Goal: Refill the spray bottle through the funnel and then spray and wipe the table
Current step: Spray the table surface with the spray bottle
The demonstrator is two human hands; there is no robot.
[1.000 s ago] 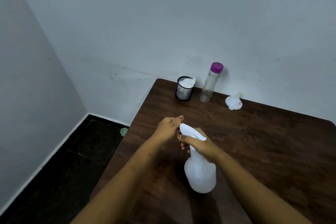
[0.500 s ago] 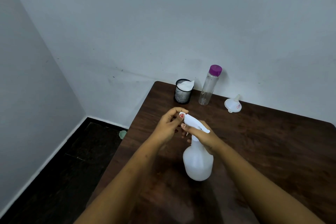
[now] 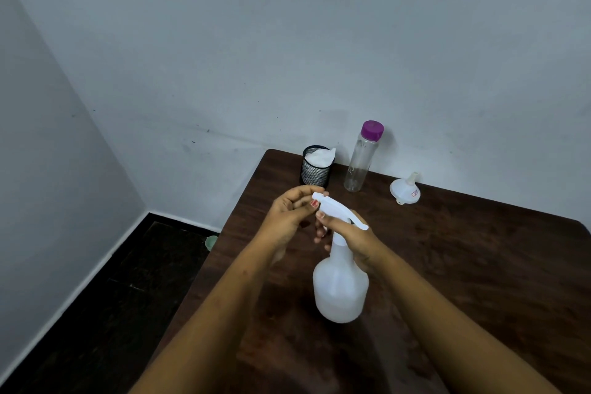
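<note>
The spray bottle (image 3: 340,291) is upright at the lower centre of the frame, over the dark wooden bench (image 3: 479,265); I cannot tell whether its base touches the wood. My right grip (image 3: 355,233) is curled round its neck, just under the white trigger head. My left grip (image 3: 289,217) pinches the nozzle tip (image 3: 319,197) between thumb and fingertips, a little above and to the left of the right one. Along the bench's far edge, in the upper middle of the frame, stands a black mesh cup (image 3: 315,171) with a white cloth (image 3: 319,157) in it. A clear bottle (image 3: 359,166) with a purple cap stands just to its right. Further right the white funnel (image 3: 405,190) lies with its spout pointing up toward the wall
</note>
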